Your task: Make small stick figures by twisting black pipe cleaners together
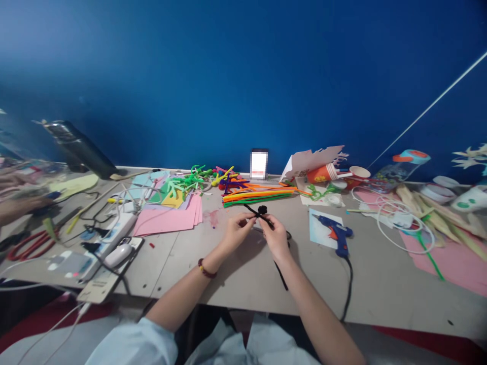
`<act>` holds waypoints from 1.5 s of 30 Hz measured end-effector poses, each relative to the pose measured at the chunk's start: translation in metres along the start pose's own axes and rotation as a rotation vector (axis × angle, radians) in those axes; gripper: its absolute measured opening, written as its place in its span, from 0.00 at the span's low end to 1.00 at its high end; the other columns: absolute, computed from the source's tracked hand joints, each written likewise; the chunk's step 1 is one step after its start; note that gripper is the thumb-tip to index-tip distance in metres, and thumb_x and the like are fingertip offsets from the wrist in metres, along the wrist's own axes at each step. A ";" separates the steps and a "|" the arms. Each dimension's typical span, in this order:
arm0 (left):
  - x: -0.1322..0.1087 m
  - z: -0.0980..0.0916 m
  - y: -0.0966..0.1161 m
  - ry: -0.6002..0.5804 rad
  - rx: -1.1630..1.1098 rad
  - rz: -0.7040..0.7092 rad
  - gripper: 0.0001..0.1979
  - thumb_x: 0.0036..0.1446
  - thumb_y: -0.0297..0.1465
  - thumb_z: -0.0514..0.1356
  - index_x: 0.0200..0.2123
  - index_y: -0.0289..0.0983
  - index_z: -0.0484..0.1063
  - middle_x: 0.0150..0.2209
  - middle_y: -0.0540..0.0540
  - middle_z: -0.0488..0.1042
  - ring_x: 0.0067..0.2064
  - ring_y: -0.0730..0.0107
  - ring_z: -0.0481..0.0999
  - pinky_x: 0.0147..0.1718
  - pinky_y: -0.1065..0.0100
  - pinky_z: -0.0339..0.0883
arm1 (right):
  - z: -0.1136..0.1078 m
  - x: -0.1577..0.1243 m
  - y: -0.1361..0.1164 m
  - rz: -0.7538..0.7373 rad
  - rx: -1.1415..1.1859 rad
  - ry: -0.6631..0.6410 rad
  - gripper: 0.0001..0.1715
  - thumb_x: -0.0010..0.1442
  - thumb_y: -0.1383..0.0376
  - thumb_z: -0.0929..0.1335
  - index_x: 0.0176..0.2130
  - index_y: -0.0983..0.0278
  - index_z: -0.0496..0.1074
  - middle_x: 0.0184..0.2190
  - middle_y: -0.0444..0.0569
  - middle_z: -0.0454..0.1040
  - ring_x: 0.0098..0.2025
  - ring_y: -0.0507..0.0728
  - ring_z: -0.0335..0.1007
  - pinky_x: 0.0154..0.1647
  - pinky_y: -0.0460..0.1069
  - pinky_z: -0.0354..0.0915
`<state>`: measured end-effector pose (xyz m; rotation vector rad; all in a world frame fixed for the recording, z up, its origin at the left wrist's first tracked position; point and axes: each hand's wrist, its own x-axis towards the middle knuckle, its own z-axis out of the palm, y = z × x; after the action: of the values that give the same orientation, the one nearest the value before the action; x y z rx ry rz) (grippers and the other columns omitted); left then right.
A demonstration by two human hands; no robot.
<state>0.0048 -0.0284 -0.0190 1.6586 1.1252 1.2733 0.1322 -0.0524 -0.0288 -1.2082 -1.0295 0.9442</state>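
Both hands meet over the middle of the table around a black pipe cleaner (262,210) with a small balled or coiled end on top. My left hand (238,230) pinches one side of it between thumb and fingertips. From the other side, my right hand (275,235) grips it, fingers closed. Another black pipe cleaner length (280,276) lies on the table beneath my right forearm. Just behind the hands rests a bundle of orange, yellow and green pipe cleaners (258,195). Something partly hidden, with dark loops, lies under my right hand.
A blue glue gun (337,232) lies on paper at right, its cord running off the front edge. Pink paper (167,220), a power strip (110,243) and a phone (95,289) are at left. A propped phone (259,165) stands behind. Another person's hand (23,205) is far left.
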 end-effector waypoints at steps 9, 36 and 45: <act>0.000 -0.005 -0.001 -0.016 0.215 0.188 0.09 0.57 0.30 0.57 0.35 0.35 0.76 0.28 0.45 0.77 0.26 0.73 0.71 0.24 0.72 0.62 | -0.004 -0.001 -0.005 -0.323 -0.352 0.008 0.09 0.57 0.64 0.63 0.35 0.63 0.72 0.34 0.51 0.73 0.38 0.58 0.70 0.39 0.51 0.65; -0.005 -0.004 0.003 -0.031 0.352 0.318 0.12 0.61 0.32 0.52 0.35 0.36 0.74 0.29 0.45 0.73 0.30 0.71 0.72 0.30 0.70 0.65 | 0.000 -0.003 -0.010 -0.231 -0.258 0.000 0.14 0.58 0.57 0.64 0.30 0.64 0.72 0.28 0.49 0.71 0.29 0.54 0.66 0.29 0.47 0.63; -0.002 -0.003 0.008 -0.089 0.132 0.075 0.10 0.59 0.32 0.53 0.33 0.35 0.73 0.29 0.47 0.72 0.30 0.72 0.69 0.29 0.72 0.62 | 0.001 -0.002 -0.008 -0.217 -0.231 0.000 0.13 0.57 0.58 0.64 0.32 0.64 0.72 0.30 0.49 0.72 0.31 0.54 0.67 0.30 0.47 0.64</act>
<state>0.0036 -0.0330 -0.0120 1.8517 1.1233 1.1804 0.1312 -0.0554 -0.0215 -1.2545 -1.2677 0.6694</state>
